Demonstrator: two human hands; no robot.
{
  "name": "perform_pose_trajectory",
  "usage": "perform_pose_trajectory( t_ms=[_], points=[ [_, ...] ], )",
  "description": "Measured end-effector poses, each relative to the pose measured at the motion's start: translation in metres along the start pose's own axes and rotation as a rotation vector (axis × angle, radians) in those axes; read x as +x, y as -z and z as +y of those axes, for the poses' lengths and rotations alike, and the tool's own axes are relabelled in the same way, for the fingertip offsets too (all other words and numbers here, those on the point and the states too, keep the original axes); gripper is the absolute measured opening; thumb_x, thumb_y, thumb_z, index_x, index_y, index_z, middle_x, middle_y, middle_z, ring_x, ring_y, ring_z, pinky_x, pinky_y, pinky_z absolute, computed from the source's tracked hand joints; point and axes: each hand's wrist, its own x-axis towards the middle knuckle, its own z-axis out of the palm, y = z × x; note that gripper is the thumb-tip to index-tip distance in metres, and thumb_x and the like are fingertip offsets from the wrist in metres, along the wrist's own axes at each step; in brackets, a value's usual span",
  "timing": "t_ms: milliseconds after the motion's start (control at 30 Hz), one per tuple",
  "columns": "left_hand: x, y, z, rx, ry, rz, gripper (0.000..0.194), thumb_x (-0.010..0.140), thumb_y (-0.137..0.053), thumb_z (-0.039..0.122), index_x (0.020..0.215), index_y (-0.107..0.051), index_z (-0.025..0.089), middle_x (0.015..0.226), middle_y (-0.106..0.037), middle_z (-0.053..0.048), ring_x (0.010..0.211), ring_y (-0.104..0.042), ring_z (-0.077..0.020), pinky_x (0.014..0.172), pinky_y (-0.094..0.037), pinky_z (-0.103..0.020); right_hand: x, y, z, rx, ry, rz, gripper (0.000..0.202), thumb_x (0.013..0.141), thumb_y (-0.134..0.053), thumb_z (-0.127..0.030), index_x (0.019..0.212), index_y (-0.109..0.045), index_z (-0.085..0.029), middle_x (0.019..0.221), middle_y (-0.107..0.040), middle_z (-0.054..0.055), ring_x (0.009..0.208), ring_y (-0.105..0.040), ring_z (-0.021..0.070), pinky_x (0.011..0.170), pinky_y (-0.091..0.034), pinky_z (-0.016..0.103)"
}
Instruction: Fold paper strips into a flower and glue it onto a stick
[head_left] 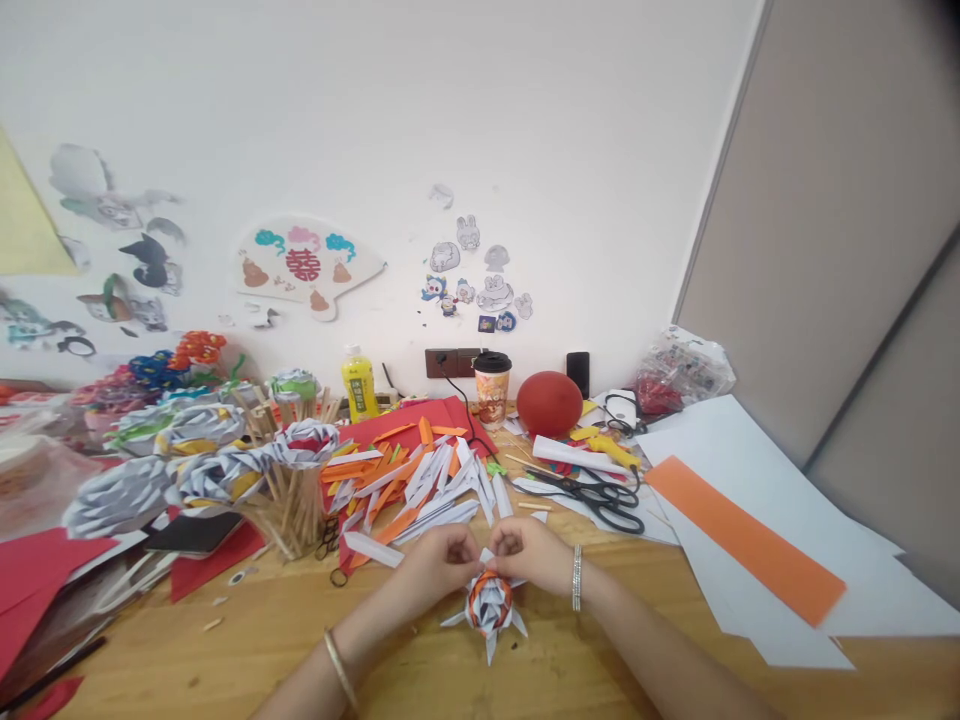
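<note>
A folded paper flower (490,604), white with an orange ring and pointed white petals, lies at the front middle of the wooden table. My left hand (448,556) pinches its far edge from the left, fingers curled. From the right, my right hand (531,550) pinches the same edge, its fingertips close to the left ones. A white paper tip shows between the two hands; the exact grip is partly hidden by the fingers. Just beyond my hands lies a pile of folded white and orange paper strips (420,475).
Black scissors (592,495) rest right of the pile, near an orange paper strip (746,540) on white sheets (750,440). A lidded cup (492,392), a red balloon (549,404) and a yellow bottle (360,386) stand along the wall. Finished paper flowers (217,470) on wooden sticks crowd the left.
</note>
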Motion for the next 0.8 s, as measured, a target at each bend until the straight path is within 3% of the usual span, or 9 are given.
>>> perform_pose_trajectory(
  t_ms=[167,333,400,633,800],
  points=[
    [-0.002,0.004,0.006,-0.073,0.011,-0.052,0.021,0.064,-0.062,0.034,0.066,-0.056,0.014,0.059,-0.059,0.002,0.054,-0.052,-0.0112,0.051,-0.039,-0.02,-0.002,-0.002,-0.009,0.019,0.076,0.062,0.013,0.059,-0.067,-0.022,0.061,-0.056,-0.016,0.055,-0.053,-0.005,0.052,-0.05,0.0088,0.05,-0.039,0.02],
    [-0.005,0.004,0.011,-0.011,-0.017,-0.017,0.013,0.064,-0.06,0.028,0.066,-0.058,0.014,0.058,-0.059,0.002,0.054,-0.052,-0.0109,0.049,-0.038,-0.019,-0.006,0.006,-0.013,0.054,0.057,-0.111,0.014,0.06,-0.066,-0.022,0.07,-0.059,-0.016,0.062,-0.056,-0.004,0.059,-0.054,0.0102,0.058,-0.042,0.023],
    [-0.007,0.002,0.012,0.011,-0.018,0.002,0.011,0.065,-0.059,0.026,0.064,-0.058,0.015,0.057,-0.059,0.002,0.053,-0.051,-0.0109,0.048,-0.037,-0.019,-0.007,0.008,-0.013,0.019,0.066,-0.123,0.013,0.06,-0.065,-0.019,0.072,-0.06,-0.016,0.063,-0.057,-0.003,0.06,-0.054,0.0101,0.058,-0.043,0.022],
    [-0.01,0.004,0.021,-0.148,0.044,-0.035,0.021,0.067,-0.06,0.035,0.067,-0.059,0.014,0.06,-0.062,0.0,0.055,-0.054,-0.0122,0.051,-0.039,-0.02,-0.008,0.003,-0.015,-0.155,0.146,0.027,0.01,0.062,-0.057,-0.011,0.069,-0.06,-0.017,0.057,-0.055,-0.005,0.053,-0.05,0.0088,0.051,-0.038,0.019],
    [-0.006,0.006,0.017,-0.509,0.117,-0.001,0.035,0.067,-0.062,0.042,0.087,-0.057,0.014,0.072,-0.063,-0.002,0.061,-0.058,-0.013,0.058,-0.044,-0.024,-0.005,0.004,-0.016,-0.126,0.153,0.168,0.002,0.063,-0.06,-0.017,0.065,-0.059,-0.017,0.059,-0.058,-0.003,0.056,-0.053,0.0115,0.054,-0.041,0.022]
  ],
)
